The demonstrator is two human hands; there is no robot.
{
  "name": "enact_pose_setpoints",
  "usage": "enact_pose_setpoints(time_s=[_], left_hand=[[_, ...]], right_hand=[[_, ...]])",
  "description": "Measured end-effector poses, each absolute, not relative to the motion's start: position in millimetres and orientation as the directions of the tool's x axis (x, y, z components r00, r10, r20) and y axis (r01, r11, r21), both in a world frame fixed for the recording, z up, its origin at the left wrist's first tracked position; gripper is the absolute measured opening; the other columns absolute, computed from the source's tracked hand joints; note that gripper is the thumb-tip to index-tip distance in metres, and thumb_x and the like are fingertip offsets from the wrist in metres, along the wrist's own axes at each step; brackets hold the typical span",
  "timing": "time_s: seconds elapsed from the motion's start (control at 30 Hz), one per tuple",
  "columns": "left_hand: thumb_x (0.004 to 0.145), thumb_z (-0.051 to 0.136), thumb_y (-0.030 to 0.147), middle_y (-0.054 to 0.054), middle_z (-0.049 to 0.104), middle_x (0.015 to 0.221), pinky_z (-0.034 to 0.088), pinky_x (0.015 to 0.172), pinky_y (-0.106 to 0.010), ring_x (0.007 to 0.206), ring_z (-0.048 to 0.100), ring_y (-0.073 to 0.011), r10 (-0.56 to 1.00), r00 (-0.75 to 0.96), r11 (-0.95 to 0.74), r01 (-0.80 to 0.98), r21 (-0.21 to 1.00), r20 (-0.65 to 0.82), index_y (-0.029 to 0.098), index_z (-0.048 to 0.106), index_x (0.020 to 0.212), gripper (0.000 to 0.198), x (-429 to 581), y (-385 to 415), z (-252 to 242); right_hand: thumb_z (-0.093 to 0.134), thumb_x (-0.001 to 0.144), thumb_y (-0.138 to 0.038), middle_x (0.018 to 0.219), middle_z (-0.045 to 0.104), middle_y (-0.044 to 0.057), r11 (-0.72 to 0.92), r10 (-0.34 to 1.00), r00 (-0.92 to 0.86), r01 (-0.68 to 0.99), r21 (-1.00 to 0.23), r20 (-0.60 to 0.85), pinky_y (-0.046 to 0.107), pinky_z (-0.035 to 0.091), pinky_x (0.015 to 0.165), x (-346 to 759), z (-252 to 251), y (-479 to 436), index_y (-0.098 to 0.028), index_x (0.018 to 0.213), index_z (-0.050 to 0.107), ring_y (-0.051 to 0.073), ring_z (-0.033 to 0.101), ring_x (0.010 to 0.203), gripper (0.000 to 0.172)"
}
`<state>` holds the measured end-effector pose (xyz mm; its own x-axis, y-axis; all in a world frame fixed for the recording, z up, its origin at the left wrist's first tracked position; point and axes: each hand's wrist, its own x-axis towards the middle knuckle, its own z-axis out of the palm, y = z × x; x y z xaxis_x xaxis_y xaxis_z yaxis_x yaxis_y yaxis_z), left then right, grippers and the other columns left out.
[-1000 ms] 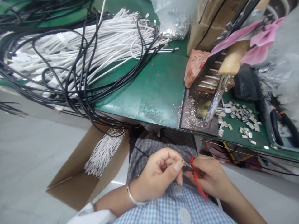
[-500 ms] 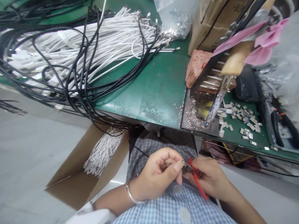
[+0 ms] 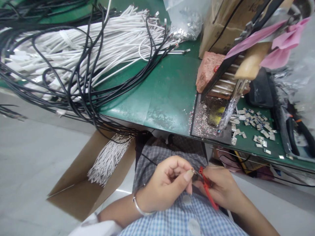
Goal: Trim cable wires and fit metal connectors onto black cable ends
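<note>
My left hand (image 3: 167,182) is closed in my lap, pinching the end of a thin black cable (image 3: 147,160) between thumb and forefinger. A silver bangle (image 3: 137,205) sits on that wrist. Touching it from the right, my right hand (image 3: 222,190) grips a small red-handled cutter (image 3: 208,190), whose tip meets the cable end at my left fingertips. Both hands rest above my checked blue shirt, below the front edge of the green table (image 3: 167,95).
A heap of white cables (image 3: 81,49) tangled with black cables (image 3: 73,88) covers the table's left. A cardboard box (image 3: 81,183) of white cables stands on the floor. A soldering iron (image 3: 233,98) on its stand, small metal shells (image 3: 257,126), black pliers (image 3: 299,131) and a brick (image 3: 208,70) lie at right.
Both hands stay together in my lap with only slight shifts. The view has drifted a little.
</note>
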<state>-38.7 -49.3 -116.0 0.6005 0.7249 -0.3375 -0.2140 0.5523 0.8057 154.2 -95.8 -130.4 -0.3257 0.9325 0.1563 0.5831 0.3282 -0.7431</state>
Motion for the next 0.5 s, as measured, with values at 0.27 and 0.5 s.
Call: enact_pose_setpoints(time_s=[0.27,0.5], left_hand=[[0.09,0.066,0.043,0.001,0.062,0.058,0.045,0.053,-0.017,0.05,0.054,-0.0081,0.741,0.591,0.554,-0.27,0.787,-0.319,0.016,0.055,0.088,0.03,-38.8,-51.6,-118.0],[0.09,0.067,0.042,0.0,0.064,0.058,0.045,0.055,-0.017,0.051,0.056,-0.0081,0.745,0.591,0.559,-0.302,0.772,-0.308,0.016,0.055,0.088,0.029,-37.7,-50.8,-117.2]], right_hand=[[0.05,0.095,-0.024,0.049,0.039,-0.006,0.354,0.93,-0.317,0.633,-0.688,0.186,0.024,0.025,0.047,153.6,-131.5,-95.5,-0.022,0.062,0.039,0.01,0.036,0.045,0.036],[0.051,0.094,-0.024,0.05,0.037,-0.006,0.351,0.932,-0.311,0.649,-0.675,0.185,0.024,0.026,0.047,156.0,-133.7,-96.8,-0.023,0.061,0.037,0.01,0.035,0.045,0.036]])
